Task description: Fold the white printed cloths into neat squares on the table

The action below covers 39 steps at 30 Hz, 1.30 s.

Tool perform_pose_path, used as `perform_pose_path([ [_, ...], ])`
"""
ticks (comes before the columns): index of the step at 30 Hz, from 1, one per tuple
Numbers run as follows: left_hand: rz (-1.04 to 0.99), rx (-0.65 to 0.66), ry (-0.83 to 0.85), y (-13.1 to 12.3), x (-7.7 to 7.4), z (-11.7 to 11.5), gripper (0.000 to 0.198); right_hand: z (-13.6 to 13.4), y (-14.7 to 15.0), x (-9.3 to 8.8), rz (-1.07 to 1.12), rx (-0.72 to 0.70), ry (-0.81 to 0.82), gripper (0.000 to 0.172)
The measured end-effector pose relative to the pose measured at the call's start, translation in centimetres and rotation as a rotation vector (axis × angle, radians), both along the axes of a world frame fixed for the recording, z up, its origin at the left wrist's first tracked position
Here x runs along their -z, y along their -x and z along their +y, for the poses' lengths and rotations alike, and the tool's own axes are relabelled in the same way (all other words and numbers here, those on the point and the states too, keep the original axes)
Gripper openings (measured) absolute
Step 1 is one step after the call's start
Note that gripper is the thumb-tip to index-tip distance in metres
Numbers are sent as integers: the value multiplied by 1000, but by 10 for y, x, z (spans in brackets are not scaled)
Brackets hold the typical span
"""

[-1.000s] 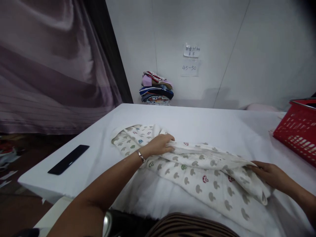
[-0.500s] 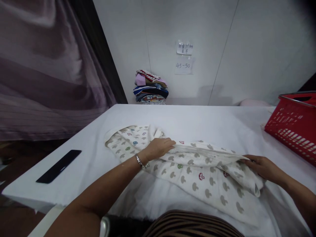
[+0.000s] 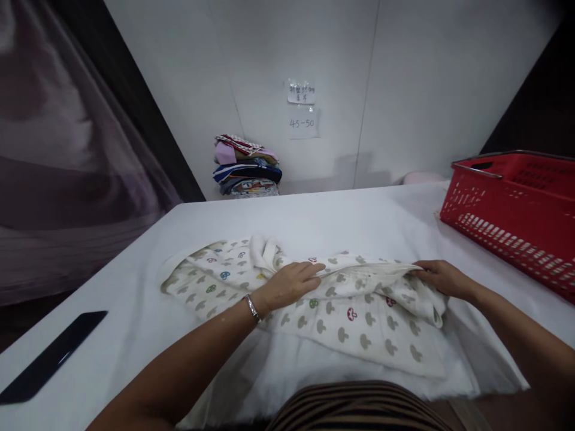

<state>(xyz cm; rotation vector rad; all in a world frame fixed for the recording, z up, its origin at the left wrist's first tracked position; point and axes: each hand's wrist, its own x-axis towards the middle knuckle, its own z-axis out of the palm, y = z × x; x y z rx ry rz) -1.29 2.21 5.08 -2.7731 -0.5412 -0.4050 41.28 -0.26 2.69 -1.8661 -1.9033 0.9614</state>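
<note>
A cream garment [image 3: 354,311] printed with small mushroom shapes lies spread across the white table [image 3: 341,218] in front of me. My left hand [image 3: 291,282], with a bracelet at the wrist, pinches a fold of the garment near its middle. My right hand [image 3: 442,278] grips the same fold at the garment's right end, fingers curled round the cloth. The fold runs stretched between the two hands. The garment's left part, with a collar or hood bunched up, lies flat beyond my left hand.
A red plastic basket [image 3: 516,209] stands at the table's right. A stack of folded clothes [image 3: 246,167] sits at the far edge against the wall. A long black flat object [image 3: 49,358] lies at the near left. Paper notes [image 3: 302,108] hang on the wall.
My view has swung to the right, so everything shifted left in the picture. My right hand drew its end of the fold inward and up the table; the left hand kept its hold.
</note>
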Motion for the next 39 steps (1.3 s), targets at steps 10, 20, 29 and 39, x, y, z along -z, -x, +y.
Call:
perform_pose_path([
  [10, -84, -235, 255, -10, -3, 4, 15, -4, 9, -11, -49, 12, -32, 46],
  [20, -748, -522, 903, -4, -36, 13, 30, -4, 19, -24, -151, -101, -76, 44],
  [29, -629, -625, 583, -4, -41, 5, 15, 0, 21, -44, -169, -130, -19, 48],
  [39, -227, -368, 741, 20, -54, -5, 20, -4, 22, -69, -56, -196, -63, 42],
])
